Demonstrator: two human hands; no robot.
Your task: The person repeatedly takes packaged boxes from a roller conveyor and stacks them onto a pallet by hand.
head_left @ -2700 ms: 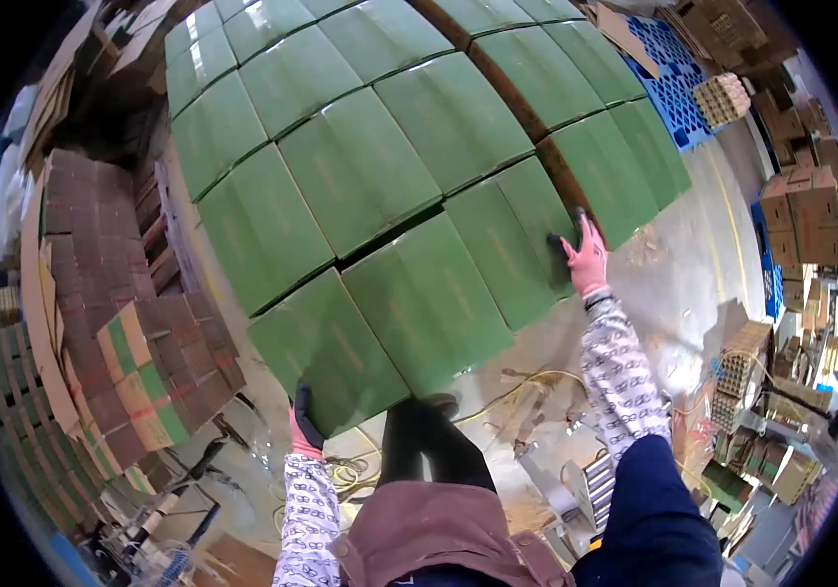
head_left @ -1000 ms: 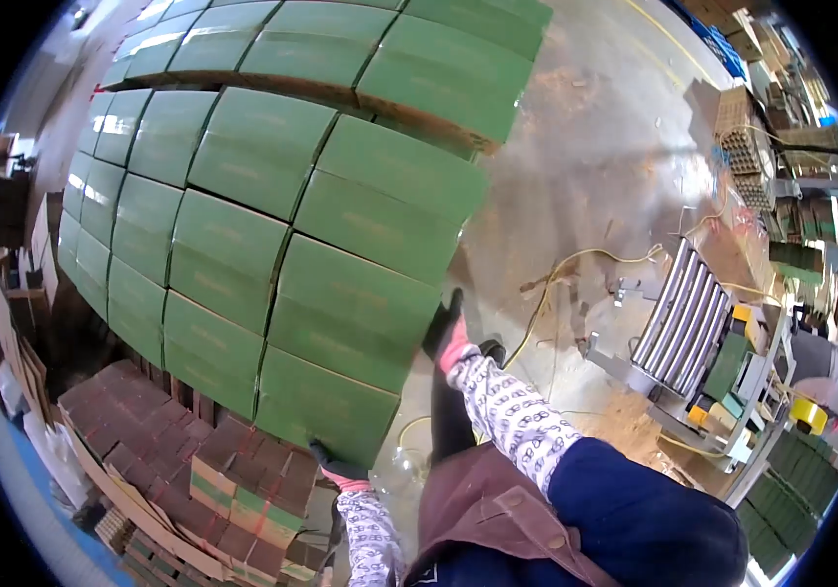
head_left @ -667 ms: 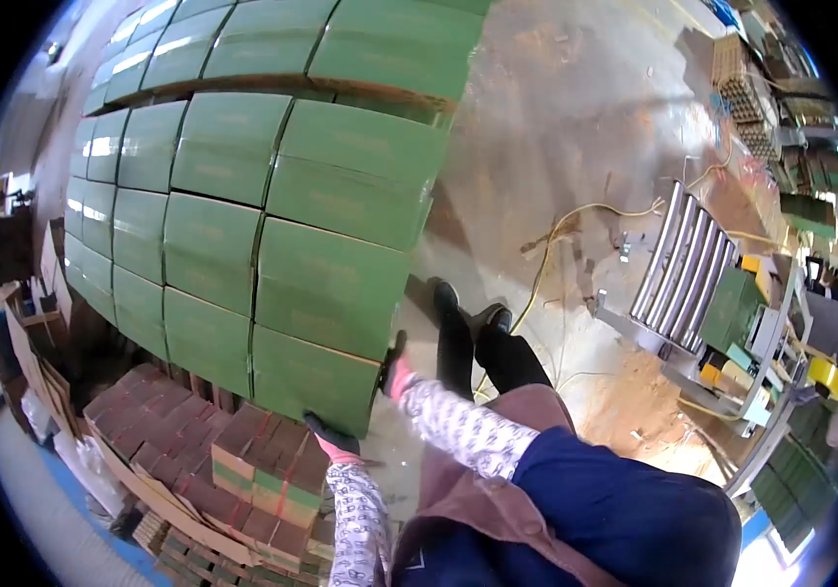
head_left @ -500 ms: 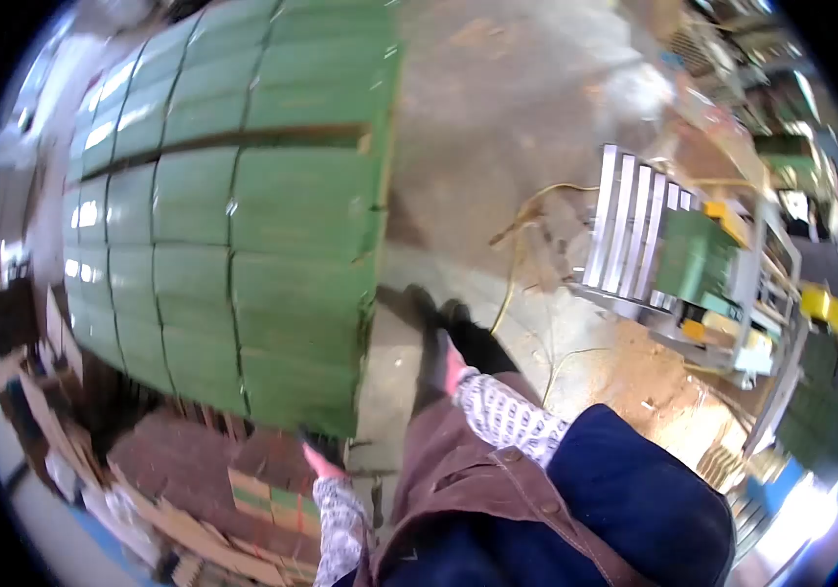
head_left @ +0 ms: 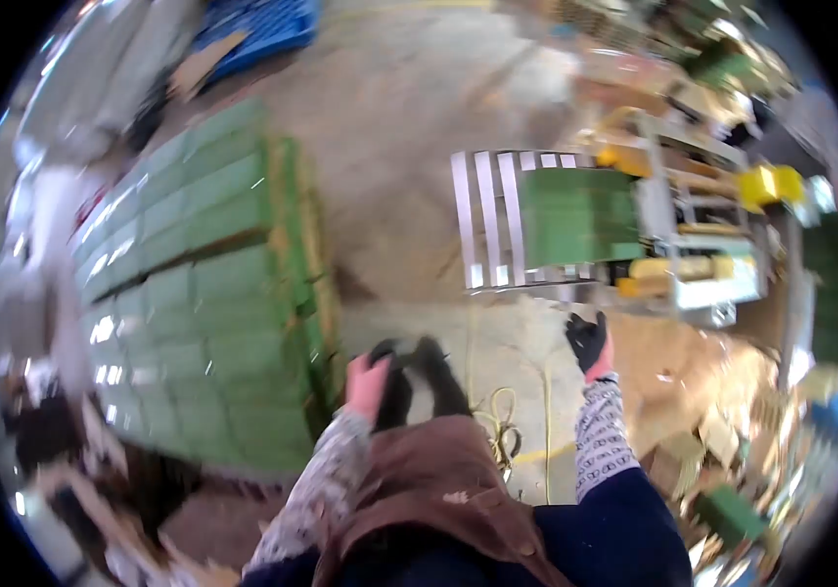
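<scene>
My left hand (head_left: 370,382), in a pink glove with black fingers, hangs in front of my legs. Its fingers point forward, a little apart and blurred, and I see nothing in them. My right hand (head_left: 590,347), gloved the same way, is held out to the right with its fingers apart and nothing between them. Just beyond it, a green box (head_left: 575,217) rests on a slatted, roller-like stand (head_left: 485,220); the hand appears apart from both. On the left is a large stack of green boxes (head_left: 213,342), closer to my left hand.
A metal frame machine (head_left: 673,210) with yellow parts adjoins the stand. A yellow cable (head_left: 499,430) lies coiled on the floor near my feet. Cardboard and scraps (head_left: 722,440) lie at right. A blue pallet (head_left: 277,34) is at the far left.
My view has turned right, so the stack has shifted left and the stand now appears nearer the centre. My right hand has swung from over my legs out to the right, toward the stand.
</scene>
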